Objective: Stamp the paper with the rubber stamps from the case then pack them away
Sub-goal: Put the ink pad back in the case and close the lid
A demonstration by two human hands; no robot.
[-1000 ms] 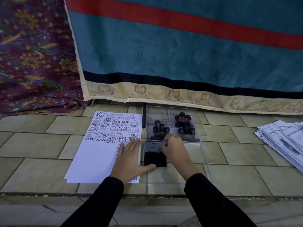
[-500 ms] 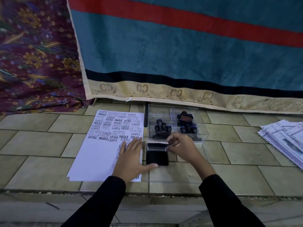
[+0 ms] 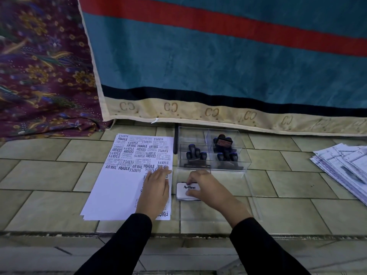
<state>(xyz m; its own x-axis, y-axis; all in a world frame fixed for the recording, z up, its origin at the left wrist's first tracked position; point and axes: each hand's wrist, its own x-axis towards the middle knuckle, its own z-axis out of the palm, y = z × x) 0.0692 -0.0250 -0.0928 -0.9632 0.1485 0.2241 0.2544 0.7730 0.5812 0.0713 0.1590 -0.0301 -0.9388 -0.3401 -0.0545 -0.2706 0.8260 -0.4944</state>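
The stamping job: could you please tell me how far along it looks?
Done: the paper is covered in prints across its top half, and the stamps stand in the clear case. In hand: the right hand grips the closed ink pad while the left hand rests flat on the paper. Left: the ink pad is not yet in the case, whose lid lies on the floor.

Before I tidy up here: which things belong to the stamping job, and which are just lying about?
Job: stamped paper, rubber stamps, clear case, Artline ink pad.
Lying about: paper stack at right, teal blanket, floral cloth.
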